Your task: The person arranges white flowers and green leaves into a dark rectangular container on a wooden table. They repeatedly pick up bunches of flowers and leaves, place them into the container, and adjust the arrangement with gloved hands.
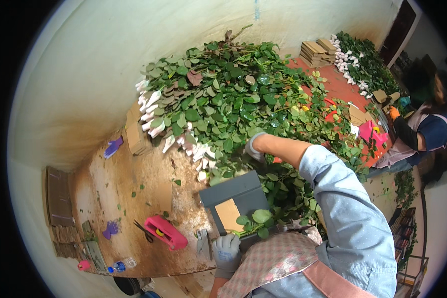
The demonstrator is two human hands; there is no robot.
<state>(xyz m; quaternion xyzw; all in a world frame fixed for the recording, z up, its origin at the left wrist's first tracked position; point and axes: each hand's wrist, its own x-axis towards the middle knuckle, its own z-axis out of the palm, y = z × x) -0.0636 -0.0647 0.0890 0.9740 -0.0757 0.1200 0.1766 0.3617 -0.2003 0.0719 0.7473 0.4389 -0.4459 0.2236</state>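
My left hand (227,252), in a grey glove, is closed around a green leafy stem (259,220) at the near edge of a dark grey folded board (235,192). A piece of tan cardboard (228,215) lies on that board. My right hand (254,148), gloved in the same grey, reaches into a large heap of leafy cut stems (223,97), apparently roses. Leaves hide its fingers, so its grip cannot be made out. White sleeves (152,98) cover the flower ends along the heap's left side. More leafy stems (290,190) lie beneath my right forearm.
A pink tape dispenser (166,232), scissors (146,231), purple gloves (113,147) and a plastic bottle (123,265) lie on the wooden table (134,208). Cardboard stacks (314,54) stand at the back and left. A co-worker (424,126) works at the right beside another pink dispenser (372,133).
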